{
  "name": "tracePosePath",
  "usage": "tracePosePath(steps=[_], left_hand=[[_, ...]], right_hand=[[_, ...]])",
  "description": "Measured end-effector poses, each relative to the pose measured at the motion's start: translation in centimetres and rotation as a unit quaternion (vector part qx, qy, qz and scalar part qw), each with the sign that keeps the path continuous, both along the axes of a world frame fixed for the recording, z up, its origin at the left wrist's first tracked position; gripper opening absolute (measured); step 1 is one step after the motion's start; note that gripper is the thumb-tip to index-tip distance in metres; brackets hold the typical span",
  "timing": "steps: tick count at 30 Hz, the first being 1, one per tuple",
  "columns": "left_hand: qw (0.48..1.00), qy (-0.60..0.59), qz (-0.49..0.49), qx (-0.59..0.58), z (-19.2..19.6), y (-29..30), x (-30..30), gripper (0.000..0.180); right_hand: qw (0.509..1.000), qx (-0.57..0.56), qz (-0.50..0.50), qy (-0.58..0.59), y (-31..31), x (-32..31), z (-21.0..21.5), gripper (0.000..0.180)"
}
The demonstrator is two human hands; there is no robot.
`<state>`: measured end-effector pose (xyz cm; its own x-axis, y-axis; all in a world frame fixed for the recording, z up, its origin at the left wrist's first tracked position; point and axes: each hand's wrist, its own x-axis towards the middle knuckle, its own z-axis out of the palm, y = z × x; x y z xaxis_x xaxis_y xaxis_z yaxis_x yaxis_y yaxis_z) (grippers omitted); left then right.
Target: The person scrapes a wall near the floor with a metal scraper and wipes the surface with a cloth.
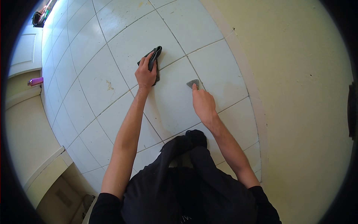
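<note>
My left hand [145, 74] is closed around a folded dark cloth [154, 59], which rests against the white floor tiles [164, 108]. Ahead of my knees and to the right, my right hand [204, 104] grips a scraper [192, 83] with a grey, fan-shaped metal blade. My index finger lies along the top of that blade, near a grout line. The scraper's handle is hidden inside my fist. Between the hands is a stretch of bare tile.
A cream wall [298, 93] with a pale baseboard [257, 115] runs along the right. Yellowish stains [109, 85] mark a tile on the left. Farther left, a purple bottle [35, 81] lies by a doorway, near a white door [28, 48].
</note>
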<state>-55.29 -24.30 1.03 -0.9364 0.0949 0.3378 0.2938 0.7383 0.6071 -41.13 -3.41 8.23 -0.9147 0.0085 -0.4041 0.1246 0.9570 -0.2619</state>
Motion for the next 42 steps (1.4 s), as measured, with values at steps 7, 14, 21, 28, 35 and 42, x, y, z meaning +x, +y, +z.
tracePosePath(steps=[7, 14, 21, 28, 35, 42], left_hand=[[1.000, -0.002, 0.002, -0.003, -0.1, -0.1, 0.0, 0.037], [1.000, 0.002, 0.005, 0.002, 0.0, 0.0, 0.0, 0.037], [1.000, 0.003, 0.002, 0.005, 0.2, 0.2, 0.0, 0.037], [1.000, 0.007, 0.001, 0.004, 0.1, 0.4, 0.0, 0.036], [1.000, -0.002, 0.002, 0.010, 0.6, 0.2, 0.0, 0.041], [1.000, -0.011, 0.005, 0.003, 0.9, -0.3, 0.0, 0.043]], right_hand=[[1.000, -0.023, -0.009, -0.015, 0.3, 0.1, 0.2, 0.041], [0.997, -0.043, -0.049, -0.044, 1.0, -0.1, 0.3, 0.045], [0.998, -0.034, -0.054, -0.023, 1.5, -0.1, 0.0, 0.048], [0.998, -0.028, -0.024, 0.048, 3.1, 0.4, -1.1, 0.048], [0.973, -0.050, -0.067, 0.216, 6.7, 4.1, -5.4, 0.042], [0.937, -0.042, -0.138, 0.319, 7.8, 6.0, -6.5, 0.025]])
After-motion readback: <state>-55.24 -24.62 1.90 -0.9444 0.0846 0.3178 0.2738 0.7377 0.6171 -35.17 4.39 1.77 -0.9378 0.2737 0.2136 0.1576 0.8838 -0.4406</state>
